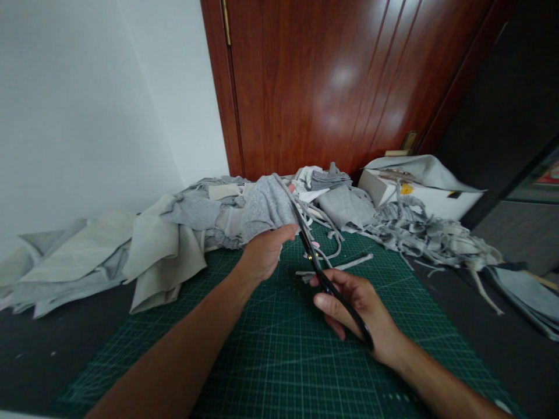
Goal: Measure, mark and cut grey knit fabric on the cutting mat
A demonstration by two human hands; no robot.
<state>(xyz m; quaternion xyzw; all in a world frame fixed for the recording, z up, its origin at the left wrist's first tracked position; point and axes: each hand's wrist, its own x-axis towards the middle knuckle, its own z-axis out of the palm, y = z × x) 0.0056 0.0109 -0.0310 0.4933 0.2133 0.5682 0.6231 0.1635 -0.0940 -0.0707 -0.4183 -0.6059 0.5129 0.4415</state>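
Note:
My left hand point(264, 254) grips a piece of light grey knit fabric point(267, 208) above the green cutting mat point(279, 355). In my right hand point(353, 302) is a pair of black scissors point(315, 260), its handles around my fingers and thumb. The blades point away from me and lie along the right edge of the held fabric. Whether the blades are parted is hard to make out. Thin grey fabric strips point(349, 263) lie on the mat beyond my right hand.
Layered pale fabric pieces point(82, 250) spread along the left and back. A tangle of grey strips point(432, 230) lies at the right, in front of a white box point(428, 201) with cloth over it. A wooden door point(305, 87) and a white wall point(109, 105) stand behind.

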